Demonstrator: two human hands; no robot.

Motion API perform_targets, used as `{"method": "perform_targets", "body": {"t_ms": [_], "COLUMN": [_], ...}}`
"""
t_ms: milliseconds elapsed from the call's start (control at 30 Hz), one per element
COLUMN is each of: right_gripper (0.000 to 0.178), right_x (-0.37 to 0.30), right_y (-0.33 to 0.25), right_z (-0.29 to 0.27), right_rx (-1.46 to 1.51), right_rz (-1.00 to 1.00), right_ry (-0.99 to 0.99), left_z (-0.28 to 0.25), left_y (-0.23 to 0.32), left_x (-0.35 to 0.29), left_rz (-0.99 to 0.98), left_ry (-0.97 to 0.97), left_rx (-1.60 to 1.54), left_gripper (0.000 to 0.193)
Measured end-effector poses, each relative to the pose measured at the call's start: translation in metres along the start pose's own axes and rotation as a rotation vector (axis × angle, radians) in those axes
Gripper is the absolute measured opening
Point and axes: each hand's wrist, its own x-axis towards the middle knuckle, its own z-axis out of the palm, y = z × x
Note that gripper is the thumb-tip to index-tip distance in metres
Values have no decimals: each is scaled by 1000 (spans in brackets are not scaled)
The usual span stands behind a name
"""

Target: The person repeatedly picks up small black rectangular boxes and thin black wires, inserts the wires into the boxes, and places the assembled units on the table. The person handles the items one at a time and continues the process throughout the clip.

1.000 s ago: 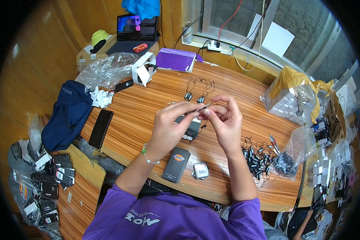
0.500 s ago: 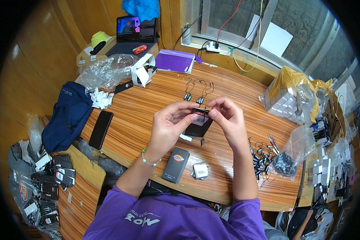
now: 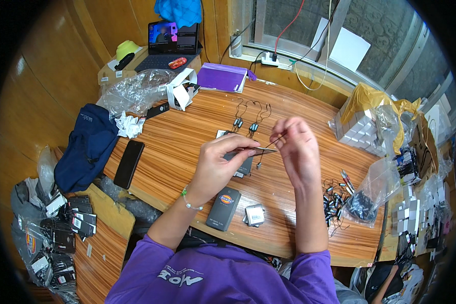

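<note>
My left hand [image 3: 217,161] pinches a thin dark hang tag [image 3: 262,150], seen nearly edge-on above the table. A black cord [image 3: 276,140] runs from the tag up to my right hand [image 3: 300,149], whose thumb and fingers are closed on it. A small black cord piece [image 3: 259,165] dangles below the tag. Under my left hand lie more dark tags [image 3: 245,168], partly hidden. Nearer me are an upright-printed dark grey box [image 3: 223,209] and a small stack of white square labels [image 3: 255,216]. Several black cords with small tabs [image 3: 253,127] lie beyond my hands.
At right are a heap of black cords [image 3: 332,202], pliers-like handles [image 3: 346,181], a clear bag [image 3: 372,195] and wrapped white boxes [image 3: 362,129]. A phone [image 3: 128,164], crumpled paper [image 3: 129,125] and a dark blue bag [image 3: 83,147] are at left. A purple notebook [image 3: 221,77] and a laptop [image 3: 172,43] stand behind.
The tag has turned from facing me to nearly edge-on. My right hand has moved up and right, drawing the cord away from it, and the dark tags beneath have come into sight.
</note>
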Motion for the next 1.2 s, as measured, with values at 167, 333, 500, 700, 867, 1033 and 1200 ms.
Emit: {"method": "perform_targets", "body": {"t_ms": [167,333,500,700,867,1033,1200], "right_gripper": [10,8,11,21,27,24,20], "right_x": [4,1,-8,-14,-13,-11,-9], "right_y": [-16,-20,-33,-55,-56,-54,-49], "right_z": [-12,-6,-7,-13,-18,-21,-16], "right_rx": [162,99,-28,-149,-220,-223,-264], "right_rz": [-191,-222,-262,-311,-329,-303,-267], "right_ry": [6,15,-15,38,64,26,72], "left_z": [6,6,-31,-106,-107,-105,-107], "left_y": [-18,-17,-17,-63,-88,-84,-66], "left_x": [-3,-5,-9,-42,-64,-69,-61], "left_rz": [-58,-50,-141,-249,-346,-153,-395], "left_ry": [1,-86,-73,-474,-531,-419,-352], "left_rx": [-55,-36,55,475,545,611,386], "left_gripper": [26,28,38,46,54,52,40]}}
